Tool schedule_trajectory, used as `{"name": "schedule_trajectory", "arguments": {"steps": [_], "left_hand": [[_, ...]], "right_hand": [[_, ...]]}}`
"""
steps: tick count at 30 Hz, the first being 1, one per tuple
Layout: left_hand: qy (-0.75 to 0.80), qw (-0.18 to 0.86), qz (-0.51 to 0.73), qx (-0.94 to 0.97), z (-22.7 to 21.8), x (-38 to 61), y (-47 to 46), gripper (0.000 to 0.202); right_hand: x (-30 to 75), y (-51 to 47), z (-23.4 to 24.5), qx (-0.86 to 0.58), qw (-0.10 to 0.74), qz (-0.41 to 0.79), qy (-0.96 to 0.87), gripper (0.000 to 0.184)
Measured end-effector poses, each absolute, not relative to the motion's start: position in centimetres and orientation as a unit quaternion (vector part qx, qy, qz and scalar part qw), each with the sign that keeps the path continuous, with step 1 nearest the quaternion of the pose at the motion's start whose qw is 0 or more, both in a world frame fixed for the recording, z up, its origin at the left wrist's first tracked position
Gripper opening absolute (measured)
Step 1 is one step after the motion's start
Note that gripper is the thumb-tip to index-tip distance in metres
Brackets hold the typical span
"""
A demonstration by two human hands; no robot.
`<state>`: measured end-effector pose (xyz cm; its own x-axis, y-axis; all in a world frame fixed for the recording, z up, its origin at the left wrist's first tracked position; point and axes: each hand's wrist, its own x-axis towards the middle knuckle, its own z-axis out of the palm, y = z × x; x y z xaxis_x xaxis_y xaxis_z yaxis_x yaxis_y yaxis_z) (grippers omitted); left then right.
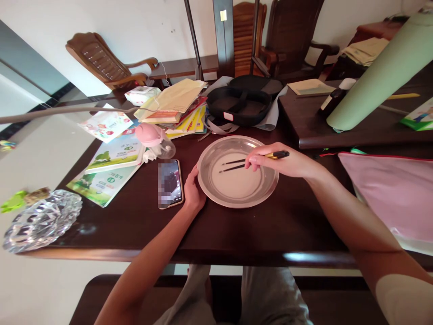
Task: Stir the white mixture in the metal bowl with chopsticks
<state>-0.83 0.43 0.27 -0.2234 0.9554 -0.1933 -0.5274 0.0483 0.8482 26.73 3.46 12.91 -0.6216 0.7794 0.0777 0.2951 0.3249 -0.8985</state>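
On the dark table, a round metal basin (238, 203) stands in front of me, with a pale, flat layer across its bottom that could be liquid or powder. My left hand (195, 192) is closed on the basin's left rim, thumb up against the side. Over the basin's right half, my right hand (270, 158) grips a pair of black chopsticks (282, 154) with gold bands. Their tips are apart and point left, over the pale layer; I cannot tell whether they touch it. A phone (174, 185) with a partly blurred screen lies just left of my left hand.
A pink-lidded bottle (150, 135), booklets (111, 155) and a paper stack (176, 101) are at the left. Behind the basin sits an open black case (240, 108). A glass dish (43, 221) stands far left; a pink pouch (392, 189) and green cylinder (382, 72) are right.
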Motion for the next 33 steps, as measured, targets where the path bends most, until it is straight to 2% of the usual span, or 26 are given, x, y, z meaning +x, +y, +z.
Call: {"name": "schedule_trajectory", "arguments": {"steps": [4,9,12,14,20,25,29,33], "left_hand": [[0.44,0.578,0.647,0.233,0.3,-0.8,0.4,0.041],[0.438,0.581,0.645,0.236,0.4,-0.7,0.3,0.043],[0.44,0.578,0.644,0.24,0.3,-0.8,0.4,0.041],[0.44,0.576,0.643,0.245,0.3,-0.8,0.4,0.04],[0.439,0.574,0.644,0.253,0.1,-0.9,0.5,0.04],[0.437,0.579,0.642,0.25,0.1,-0.9,0.5,0.041],[0.437,0.581,0.642,0.244,0.2,-0.9,0.4,0.04],[0.442,0.579,0.641,0.243,0.4,-0.8,0.3,0.039]], "right_hand": [[27.9,3.4,13.6,-0.41,0.295,0.437,-0.744,0.063],[30.9,2.7,16.4,-0.429,0.218,0.431,-0.763,0.064],[31.0,2.4,16.8,-0.381,0.164,0.472,-0.778,0.058],[30.1,2.4,16.2,-0.349,0.156,0.501,-0.776,0.056],[27.0,3.3,13.2,-0.348,0.238,0.468,-0.777,0.061],[29.0,3.5,13.9,-0.41,0.271,0.417,-0.765,0.067],[31.1,2.9,16.0,-0.425,0.214,0.422,-0.771,0.067],[31.1,2.4,16.7,-0.375,0.157,0.474,-0.781,0.06]]}}
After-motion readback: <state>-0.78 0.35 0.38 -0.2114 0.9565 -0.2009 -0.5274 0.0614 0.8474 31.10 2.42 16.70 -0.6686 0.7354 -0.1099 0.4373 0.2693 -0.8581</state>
